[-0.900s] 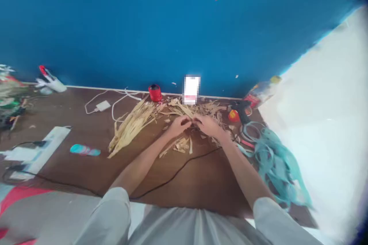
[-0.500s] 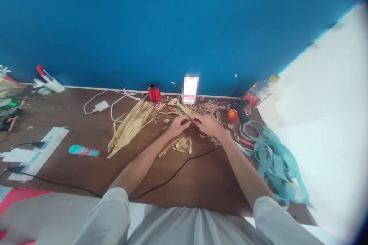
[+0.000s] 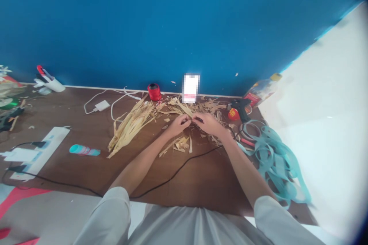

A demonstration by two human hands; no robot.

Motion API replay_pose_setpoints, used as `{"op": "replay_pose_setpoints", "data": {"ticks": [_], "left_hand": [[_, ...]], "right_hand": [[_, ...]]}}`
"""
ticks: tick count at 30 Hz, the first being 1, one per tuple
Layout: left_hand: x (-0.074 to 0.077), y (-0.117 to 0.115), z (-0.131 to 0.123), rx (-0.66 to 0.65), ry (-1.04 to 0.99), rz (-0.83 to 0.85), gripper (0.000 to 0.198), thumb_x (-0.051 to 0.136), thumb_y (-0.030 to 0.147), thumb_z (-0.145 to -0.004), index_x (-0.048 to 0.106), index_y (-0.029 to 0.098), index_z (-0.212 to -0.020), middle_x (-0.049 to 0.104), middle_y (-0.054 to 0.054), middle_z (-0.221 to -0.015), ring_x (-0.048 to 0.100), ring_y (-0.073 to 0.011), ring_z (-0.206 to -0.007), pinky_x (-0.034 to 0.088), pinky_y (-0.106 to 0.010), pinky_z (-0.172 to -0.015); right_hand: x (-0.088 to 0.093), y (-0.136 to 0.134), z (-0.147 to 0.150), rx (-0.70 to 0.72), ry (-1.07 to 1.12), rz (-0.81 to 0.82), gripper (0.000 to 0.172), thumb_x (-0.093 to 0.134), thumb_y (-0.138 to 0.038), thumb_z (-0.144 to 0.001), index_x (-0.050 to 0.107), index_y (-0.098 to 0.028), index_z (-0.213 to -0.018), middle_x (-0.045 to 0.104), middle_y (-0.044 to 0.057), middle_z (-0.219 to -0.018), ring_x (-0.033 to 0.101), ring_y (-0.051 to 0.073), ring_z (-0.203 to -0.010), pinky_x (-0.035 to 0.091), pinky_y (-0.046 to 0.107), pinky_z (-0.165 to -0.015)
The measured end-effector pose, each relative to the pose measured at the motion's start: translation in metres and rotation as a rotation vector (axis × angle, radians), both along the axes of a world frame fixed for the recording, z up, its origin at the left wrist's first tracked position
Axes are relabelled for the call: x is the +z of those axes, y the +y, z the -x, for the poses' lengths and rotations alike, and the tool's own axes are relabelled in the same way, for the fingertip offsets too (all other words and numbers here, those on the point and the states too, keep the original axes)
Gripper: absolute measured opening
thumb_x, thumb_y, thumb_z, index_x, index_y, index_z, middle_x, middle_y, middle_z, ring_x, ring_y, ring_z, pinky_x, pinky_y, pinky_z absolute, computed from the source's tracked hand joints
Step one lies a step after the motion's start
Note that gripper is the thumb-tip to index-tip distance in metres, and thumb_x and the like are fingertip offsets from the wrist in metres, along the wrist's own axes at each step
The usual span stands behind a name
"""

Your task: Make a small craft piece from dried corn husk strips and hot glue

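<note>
My left hand (image 3: 178,124) and my right hand (image 3: 209,123) meet fingertip to fingertip over the middle of the table. Both have their fingers pinched together; what sits between them is too small to make out. Dry, pale husk strips (image 3: 211,106) lie scattered behind and beside the hands. A small heap of torn husk pieces (image 3: 181,144) rests just in front of them. To the left lies a long bundle of yellowish dried husks (image 3: 129,127). A phone-like bright screen (image 3: 191,87), blurred out, leans on the wall behind the hands.
A black glue gun (image 3: 242,108) and tangled teal ribbon (image 3: 277,157) lie at right. Behind the bundle stands a red roll (image 3: 154,92). A power strip (image 3: 41,154), a blue tube (image 3: 84,150) and a white charger (image 3: 102,105) are at left. A black cable (image 3: 175,176) crosses the front.
Both hands stay in nearly the same place, fingertips still together. The view has shifted very slightly; nothing on the table has visibly moved.
</note>
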State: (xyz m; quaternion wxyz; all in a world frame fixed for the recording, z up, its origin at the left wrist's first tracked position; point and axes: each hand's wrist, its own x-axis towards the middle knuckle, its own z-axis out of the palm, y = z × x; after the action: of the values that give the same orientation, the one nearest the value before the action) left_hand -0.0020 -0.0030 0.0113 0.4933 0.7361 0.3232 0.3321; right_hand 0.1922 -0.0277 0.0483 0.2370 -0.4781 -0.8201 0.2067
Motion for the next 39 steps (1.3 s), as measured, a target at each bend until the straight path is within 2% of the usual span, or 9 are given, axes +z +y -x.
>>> {"op": "replay_pose_setpoints", "data": {"ticks": [5, 9, 13, 18, 21, 26, 29, 33, 39], "left_hand": [[0.001, 0.0, 0.0, -0.029, -0.011, -0.003, 0.022, 0.05, 0.034, -0.086, 0.056, 0.013, -0.08, 0.054, -0.001, -0.076, 0.048, -0.0114, -0.072, 0.038, -0.023, -0.068], [-0.002, 0.001, 0.001, -0.031, 0.014, 0.067, 0.021, 0.052, 0.033, -0.084, 0.056, 0.013, -0.079, 0.05, 0.002, -0.066, 0.044, -0.009, -0.06, 0.034, -0.021, -0.058], [-0.006, 0.001, 0.003, -0.015, -0.003, 0.147, 0.018, 0.051, 0.031, -0.082, 0.056, 0.013, -0.078, 0.045, 0.005, -0.057, 0.041, -0.0072, -0.051, 0.03, -0.02, -0.051], [-0.003, -0.002, 0.005, -0.053, -0.016, 0.153, 0.02, 0.054, 0.031, -0.08, 0.055, 0.013, -0.072, 0.048, 0.004, -0.055, 0.042, -0.0057, -0.048, 0.029, -0.019, -0.048], [-0.002, -0.003, 0.004, -0.003, -0.06, 0.172, 0.025, 0.056, 0.037, -0.082, 0.058, 0.013, -0.077, 0.049, 0.005, -0.054, 0.041, -0.0058, -0.046, 0.031, -0.019, -0.048], [-0.004, 0.001, 0.003, 0.041, -0.152, 0.24, 0.032, 0.057, 0.042, -0.083, 0.062, 0.011, -0.092, 0.06, -0.001, -0.064, 0.052, -0.0084, -0.054, 0.038, -0.02, -0.051], [-0.004, 0.002, 0.004, 0.019, -0.161, 0.245, 0.038, 0.059, 0.042, -0.083, 0.062, 0.01, -0.104, 0.064, -0.003, -0.071, 0.056, -0.0099, -0.058, 0.044, -0.022, -0.057], [-0.003, 0.002, 0.004, -0.01, -0.156, 0.249, 0.044, 0.057, 0.04, -0.085, 0.058, 0.009, -0.117, 0.067, -0.007, -0.08, 0.059, -0.0106, -0.062, 0.047, -0.025, -0.064], [-0.005, 0.002, 0.004, -0.062, -0.196, 0.268, 0.052, 0.055, 0.037, -0.087, 0.048, 0.009, -0.13, 0.068, -0.009, -0.088, 0.06, -0.0115, -0.069, 0.047, -0.027, -0.071]], "right_hand": [[0.0, -0.002, 0.0, -0.002, -0.082, -0.026, 0.014, 0.048, -0.02, -0.09, 0.061, -0.022, -0.095, 0.066, 0.001, -0.079, 0.057, 0.017, -0.071, 0.035, 0.024, -0.063], [-0.003, -0.003, 0.005, 0.015, -0.145, -0.138, 0.018, 0.046, -0.013, -0.088, 0.061, -0.022, -0.093, 0.066, 0.004, -0.092, 0.057, 0.017, -0.083, 0.036, 0.025, -0.068], [-0.009, 0.0, 0.005, 0.044, -0.218, -0.262, 0.021, 0.043, -0.011, -0.088, 0.063, -0.02, -0.089, 0.065, 0.006, -0.088, 0.055, 0.018, -0.087, 0.037, 0.026, -0.071], [-0.004, 0.004, -0.026, -0.172, -0.193, -0.413, 0.026, 0.041, -0.011, -0.089, 0.066, -0.018, -0.089, 0.068, 0.009, -0.092, 0.057, 0.021, -0.093, 0.04, 0.029, -0.078], [0.004, 0.003, -0.037, -0.287, -0.086, -0.37, 0.026, 0.043, -0.022, -0.093, 0.068, -0.02, -0.102, 0.069, 0.008, -0.105, 0.061, 0.022, -0.096, 0.042, 0.031, -0.082], [0.002, 0.004, -0.023, -0.255, -0.046, -0.205, 0.034, 0.04, -0.021, -0.093, 0.067, -0.024, -0.113, 0.069, 0.006, -0.112, 0.063, 0.023, -0.099, 0.045, 0.031, -0.08], [-0.004, 0.005, -0.015, -0.34, -0.081, -0.169, 0.031, 0.042, -0.025, -0.093, 0.067, -0.024, -0.111, 0.072, 0.006, -0.1, 0.065, 0.023, -0.087, 0.044, 0.031, -0.073], [-0.007, 0.005, -0.013, -0.49, -0.146, -0.156, 0.023, 0.05, -0.038, -0.09, 0.066, -0.022, -0.092, 0.07, 0.005, -0.075, 0.061, 0.022, -0.069, 0.037, 0.029, -0.062], [-0.005, 0.004, -0.01, -0.566, -0.165, -0.176, 0.036, 0.044, -0.046, -0.092, 0.063, -0.02, -0.076, 0.063, 0.007, -0.062, 0.056, 0.021, -0.062, 0.033, 0.028, -0.058]]}}
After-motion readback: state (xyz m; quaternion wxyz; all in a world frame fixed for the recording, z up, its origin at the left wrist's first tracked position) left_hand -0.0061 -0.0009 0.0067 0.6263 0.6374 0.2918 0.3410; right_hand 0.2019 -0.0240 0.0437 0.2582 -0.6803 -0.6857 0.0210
